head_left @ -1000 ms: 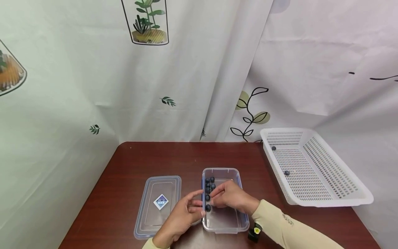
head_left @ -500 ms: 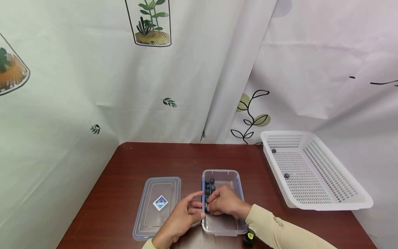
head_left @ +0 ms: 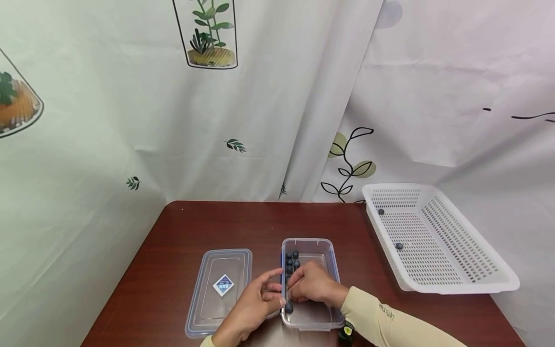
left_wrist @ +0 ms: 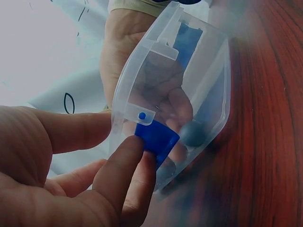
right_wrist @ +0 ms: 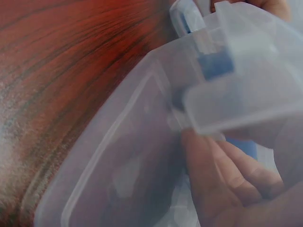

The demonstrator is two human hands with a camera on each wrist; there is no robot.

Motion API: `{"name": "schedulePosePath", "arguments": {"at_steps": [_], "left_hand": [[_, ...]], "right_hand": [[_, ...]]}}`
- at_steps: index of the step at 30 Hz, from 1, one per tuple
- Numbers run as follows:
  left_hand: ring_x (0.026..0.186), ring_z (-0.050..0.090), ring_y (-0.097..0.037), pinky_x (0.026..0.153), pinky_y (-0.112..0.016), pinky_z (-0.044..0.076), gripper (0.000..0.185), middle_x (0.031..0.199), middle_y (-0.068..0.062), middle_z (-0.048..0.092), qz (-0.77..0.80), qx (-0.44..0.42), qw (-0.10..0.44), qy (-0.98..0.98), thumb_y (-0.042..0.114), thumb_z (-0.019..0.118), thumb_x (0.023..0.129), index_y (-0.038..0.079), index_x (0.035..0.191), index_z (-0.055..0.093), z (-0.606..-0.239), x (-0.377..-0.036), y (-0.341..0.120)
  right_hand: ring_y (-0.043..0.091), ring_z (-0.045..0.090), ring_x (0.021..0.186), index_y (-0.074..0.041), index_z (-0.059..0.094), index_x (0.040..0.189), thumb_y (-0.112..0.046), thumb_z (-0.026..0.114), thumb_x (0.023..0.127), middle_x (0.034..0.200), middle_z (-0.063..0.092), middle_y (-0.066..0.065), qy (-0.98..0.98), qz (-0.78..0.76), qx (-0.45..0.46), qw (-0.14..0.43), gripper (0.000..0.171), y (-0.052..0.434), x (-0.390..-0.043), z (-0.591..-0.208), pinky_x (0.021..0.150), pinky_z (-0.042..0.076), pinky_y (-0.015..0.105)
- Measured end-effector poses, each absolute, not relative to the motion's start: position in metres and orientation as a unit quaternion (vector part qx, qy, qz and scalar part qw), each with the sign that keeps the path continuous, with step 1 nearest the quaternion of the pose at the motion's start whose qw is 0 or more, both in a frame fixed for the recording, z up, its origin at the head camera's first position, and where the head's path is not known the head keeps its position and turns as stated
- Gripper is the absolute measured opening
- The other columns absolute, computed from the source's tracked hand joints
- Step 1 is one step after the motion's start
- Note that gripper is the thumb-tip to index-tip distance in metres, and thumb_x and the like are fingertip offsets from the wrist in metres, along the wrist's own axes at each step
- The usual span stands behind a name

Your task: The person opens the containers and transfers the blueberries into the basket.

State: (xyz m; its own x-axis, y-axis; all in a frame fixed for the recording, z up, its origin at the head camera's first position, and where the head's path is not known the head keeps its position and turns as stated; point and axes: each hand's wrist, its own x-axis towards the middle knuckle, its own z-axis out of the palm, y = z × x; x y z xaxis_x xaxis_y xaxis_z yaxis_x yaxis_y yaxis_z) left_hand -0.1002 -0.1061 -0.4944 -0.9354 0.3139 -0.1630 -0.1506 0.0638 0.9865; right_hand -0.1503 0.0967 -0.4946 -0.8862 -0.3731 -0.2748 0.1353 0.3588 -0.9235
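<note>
1. Head view: a clear plastic container point(head_left: 323, 315) sits near the front middle of the dark red table point(head_left: 195, 226), and it serves as the landmark here.
2. Inside the container, dark blueberries point(head_left: 291, 260) lie in a line along its left wall, with one more berry point(head_left: 289, 307) alone near its front left corner.
3. The right hand point(head_left: 314, 286) reaches into the container with fingers curled downward among the berries by the left wall; whether it pinches one cannot be told, since the fingertips are hidden.
4. The left hand point(head_left: 253, 308) is just outside the container's left wall. In the left wrist view its fingers point(left_wrist: 124, 163) lie fairly straight against the wall, touching the blue latch point(left_wrist: 157, 140), thumb extended alongside.
5. Through that clear wall a berry point(left_wrist: 192, 133) shows beside the right hand's fingers.
6. The right wrist view is blurred: fingers point(right_wrist: 215, 177) inside the container, nothing plainly gripped.
7. Left of the container, just beside it, the clear lid point(head_left: 204, 308) lies flat, a diamond sticker on its middle.
8. Well to the container's right, at the table's edge, sits a white perforated basket point(head_left: 455, 284) with two loose berries point(head_left: 399, 246) inside.
</note>
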Motion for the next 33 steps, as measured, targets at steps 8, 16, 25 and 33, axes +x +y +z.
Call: {"name": "schedulePosePath", "arguments": {"at_steps": [8,16,25,33], "left_hand": [[0.104,0.067,-0.021,0.081,-0.024,0.057,0.071,0.124,-0.02,0.064,0.677,0.06,0.172,0.713,-0.003,0.077,0.089,0.005,0.155,0.05,-0.493,-0.101,-0.107],[0.101,0.066,-0.021,0.079,-0.024,0.057,0.07,0.122,-0.019,0.065,0.672,0.057,0.165,0.72,-0.001,0.078,0.089,0.006,0.154,0.052,-0.494,-0.1,-0.107],[0.099,0.066,-0.021,0.077,-0.024,0.056,0.072,0.123,-0.02,0.064,0.681,0.053,0.164,0.711,-0.005,0.076,0.088,0.003,0.154,0.051,-0.497,-0.1,-0.107],[0.1,0.066,-0.022,0.078,-0.025,0.056,0.07,0.123,-0.019,0.065,0.674,0.053,0.16,0.719,-0.003,0.076,0.087,0.005,0.153,0.053,-0.494,-0.099,-0.107]], "right_hand": [[0.011,0.068,0.062,-0.001,0.077,0.083,0.005,0.086,0.069,0.072,0.076,0.008,0.802,-0.531,-0.09,0.26,0.018,0.098,-0.144,-0.491,0.056,0.061,0.029],[0.01,0.069,0.061,-0.004,0.078,0.077,0.008,0.088,0.067,0.069,0.076,0.005,0.802,-0.501,-0.11,0.306,0.019,0.097,-0.137,-0.491,0.053,0.061,0.03],[0.012,0.069,0.062,-0.001,0.077,0.079,0.013,0.081,0.065,0.073,0.077,0.01,0.78,-0.518,-0.119,0.33,0.021,0.096,-0.133,-0.492,0.054,0.06,0.028],[0.01,0.071,0.069,0.0,0.077,0.084,0.01,0.08,0.067,0.078,0.078,0.012,0.76,-0.546,-0.148,0.321,0.02,0.103,-0.136,-0.493,0.061,0.059,0.023]]}}
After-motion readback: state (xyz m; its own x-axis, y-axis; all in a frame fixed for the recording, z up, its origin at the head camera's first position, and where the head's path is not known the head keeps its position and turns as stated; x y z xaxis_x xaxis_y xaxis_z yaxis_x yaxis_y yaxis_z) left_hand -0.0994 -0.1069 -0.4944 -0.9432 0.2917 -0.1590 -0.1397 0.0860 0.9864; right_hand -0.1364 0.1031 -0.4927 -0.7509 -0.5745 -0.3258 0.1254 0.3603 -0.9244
